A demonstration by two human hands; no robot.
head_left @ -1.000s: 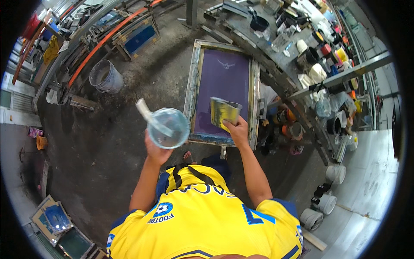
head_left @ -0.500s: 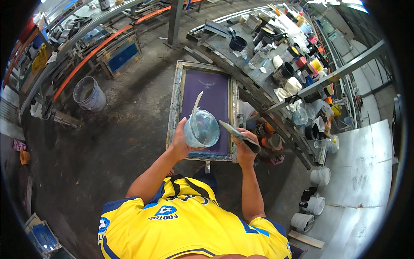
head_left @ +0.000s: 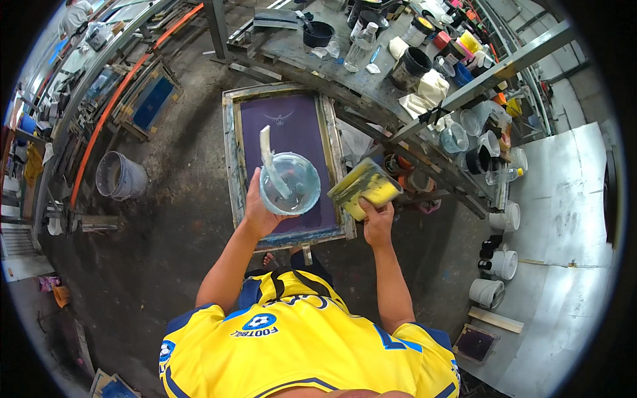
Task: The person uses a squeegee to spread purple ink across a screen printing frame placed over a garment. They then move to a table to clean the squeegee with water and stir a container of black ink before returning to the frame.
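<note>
My left hand point(head_left: 259, 213) is closed around a clear plastic tub point(head_left: 302, 180), tilted so its inside shows. A pale stirring stick point(head_left: 267, 149) leans in the tub and sticks up past its rim. Between the thumb and fingers of my right hand point(head_left: 377, 224) is a flat scraper point(head_left: 363, 187), yellow with dark green smears, its broad face turned up. Behind the tub stands a screen printing frame point(head_left: 232, 159) with purple mesh point(head_left: 282, 106) and a small pale design near its top. The tub hides part of the mesh; the scraper is just right of the frame.
A cluttered metal table point(head_left: 292, 56) at the upper right bears tubs, a clear bottle point(head_left: 360, 50) and a black bowl point(head_left: 318, 34). A grey bucket point(head_left: 121, 177) stands on the floor at left. White buckets point(head_left: 502, 264) line the right, beside a pale sheet point(head_left: 564, 232).
My right hand has turned the scraper from edge-on to its broad yellow face. The view has shifted, so the frame and table sit further left; the tub remains in my left hand.
</note>
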